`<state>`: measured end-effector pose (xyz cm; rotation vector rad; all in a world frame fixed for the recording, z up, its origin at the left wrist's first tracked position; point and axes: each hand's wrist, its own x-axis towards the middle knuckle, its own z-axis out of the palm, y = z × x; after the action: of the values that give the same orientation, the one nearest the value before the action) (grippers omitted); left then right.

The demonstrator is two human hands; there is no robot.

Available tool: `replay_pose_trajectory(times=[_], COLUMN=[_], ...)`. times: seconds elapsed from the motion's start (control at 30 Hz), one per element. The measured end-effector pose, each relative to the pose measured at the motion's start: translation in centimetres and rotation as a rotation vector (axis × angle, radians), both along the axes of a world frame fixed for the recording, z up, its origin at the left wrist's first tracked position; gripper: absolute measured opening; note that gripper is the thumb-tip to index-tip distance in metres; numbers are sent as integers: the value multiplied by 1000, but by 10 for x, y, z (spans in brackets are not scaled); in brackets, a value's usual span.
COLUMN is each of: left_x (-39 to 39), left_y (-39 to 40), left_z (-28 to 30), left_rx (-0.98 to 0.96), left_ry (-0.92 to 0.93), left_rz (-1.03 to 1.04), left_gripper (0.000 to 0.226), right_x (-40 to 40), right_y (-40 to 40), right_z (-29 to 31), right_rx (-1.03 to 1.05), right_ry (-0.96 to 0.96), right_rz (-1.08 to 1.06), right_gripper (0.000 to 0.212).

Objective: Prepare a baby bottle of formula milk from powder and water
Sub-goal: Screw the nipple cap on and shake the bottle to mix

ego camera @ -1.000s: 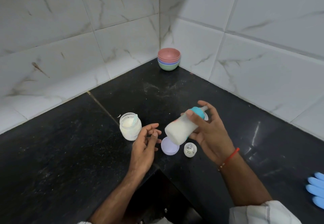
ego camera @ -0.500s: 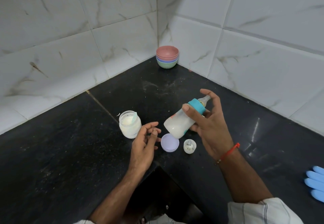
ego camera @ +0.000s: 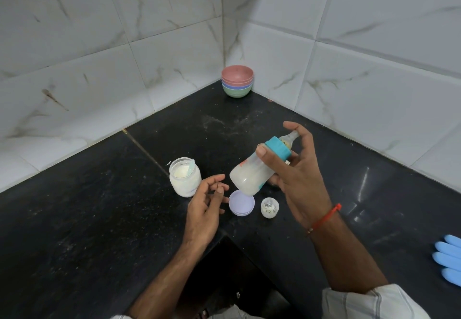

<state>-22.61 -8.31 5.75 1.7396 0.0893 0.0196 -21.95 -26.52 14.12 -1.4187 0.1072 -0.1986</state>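
We held the bottle (ego camera: 252,172) off the counter in our right hand (ego camera: 296,176), tilted with its base low toward the left and its teal collar (ego camera: 279,149) and teat (ego camera: 290,138) high toward the right. The thumb lay across the bottle's shoulder and the fingers wrapped behind it, with the index finger raised past the teat. White liquid filled the lower body. The bottle's base hung just above the far edge of the lilac lid (ego camera: 241,203), which lay flat on the counter (ego camera: 74,219).

Our left hand (ego camera: 205,209) hovered just left of the lid, fingers loosely curled, grasping nothing. Its fingertips were near the bottle's base but apart from it. The jar (ego camera: 185,180) stood upright just beyond that hand, open, holding powder, with a scoop (ego camera: 191,166) leaning at its rim. A small clear cap (ego camera: 269,208) sat just right of the lid, below our right hand.

The counter formed an inside corner. Its near edge notched inward directly below the lid and cap. Open dark surface extended left of the jar and back toward the tiled walls (ego camera: 374,81). A stack of bowls (ego camera: 237,81) occupied the far corner, well apart from the work area. A blue glove (ego camera: 449,256) lay at the right frame edge.
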Motion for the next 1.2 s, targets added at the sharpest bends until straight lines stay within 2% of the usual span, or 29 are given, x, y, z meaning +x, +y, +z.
replay_pose_trajectory(times=[0.1, 0.17, 0.23, 0.3, 0.4, 0.47, 0.6, 0.63, 0.73, 0.77, 0.87, 0.93, 1.07, 1.2], left_x=[-1, -1, -1, -2, -2, -3, -1, -1, -3, -4, -1, 0, -3, -1], left_y=[0, 1, 1, 1, -1, 0, 1, 0, -3, -5, -5, -4, -5, -2], left_z=[0, -1, -1, -1, -2, 0, -1, -1, -2, -1, 0, -3, -4, -4], left_rx=[-5, -18, -31, -33, -25, -23, -28, -25, -30, -31, -43, -49, -39, -45], left_ry=[0, -7, -14, -14, -8, -15, -5, -3, -3, -10, -16, 3, 14, 10], left_rz=[2, 5, 12, 14, 4, -8, 2, -1, -14, -23, -9, 10, -5, 7], left_gripper=[26, 26, 26, 26, 26, 26, 25, 25, 25, 25, 25, 26, 26, 26], right_x=[-4, -10, -17, -16, -8, -11, -17, -15, -6, -7, -13, -13, -9, -17], right_y=[1, 6, 11, 13, 8, 8, 14, 16, 18, 17, 19, 20, 14, 11], right_z=[6, 12, 12, 0, -22, -18, -4, -11, -38, -41, -26, -25, -52, -29], right_rx=[7, -51, -203, -442, -733, -698, -462, -465, -638, -654, -521, -509, -704, -556], right_ry=[-43, -201, -412, -504, -255, -267, -553, -552, -273, -255, -398, -466, -235, -429], right_rz=[-23, -110, -228, -228, 50, -6, -280, -277, -9, -10, -180, -255, -27, -245], right_gripper=[71, 72, 74, 75, 75, 73, 75, 75, 70, 70, 72, 74, 68, 75])
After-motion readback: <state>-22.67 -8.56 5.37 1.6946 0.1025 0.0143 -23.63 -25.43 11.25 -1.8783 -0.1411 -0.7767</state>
